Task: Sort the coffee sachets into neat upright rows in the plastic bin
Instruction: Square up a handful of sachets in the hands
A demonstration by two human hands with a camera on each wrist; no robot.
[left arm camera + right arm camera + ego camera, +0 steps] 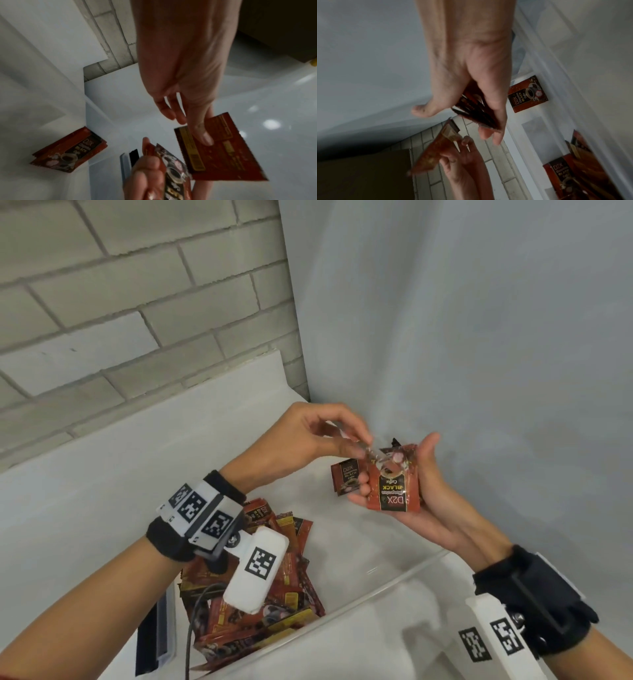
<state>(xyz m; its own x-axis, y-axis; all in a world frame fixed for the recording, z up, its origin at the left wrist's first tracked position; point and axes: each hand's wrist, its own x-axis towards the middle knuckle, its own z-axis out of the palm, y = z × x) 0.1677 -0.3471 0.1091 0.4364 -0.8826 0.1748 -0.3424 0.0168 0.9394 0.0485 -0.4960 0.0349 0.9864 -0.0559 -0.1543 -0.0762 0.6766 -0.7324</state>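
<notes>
My right hand (397, 465) grips a small stack of red D2X coffee sachets (394, 491), held palm up above the clear plastic bin (387, 582). In the right wrist view the stack (474, 111) fans out between thumb and fingers. My left hand (363, 447) pinches one single sachet (221, 147) by its edge, just beside the top of the stack. One sachet (345, 477) stands upright against the bin's far wall. A loose pile of sachets (274, 604) lies at the bin's left end.
The bin sits on a white counter (85, 491) in a corner between a grey brick wall (120, 302) and a plain wall (479, 337). A dark flat object (154, 635) lies left of the bin. A cable (191, 621) hangs over the pile.
</notes>
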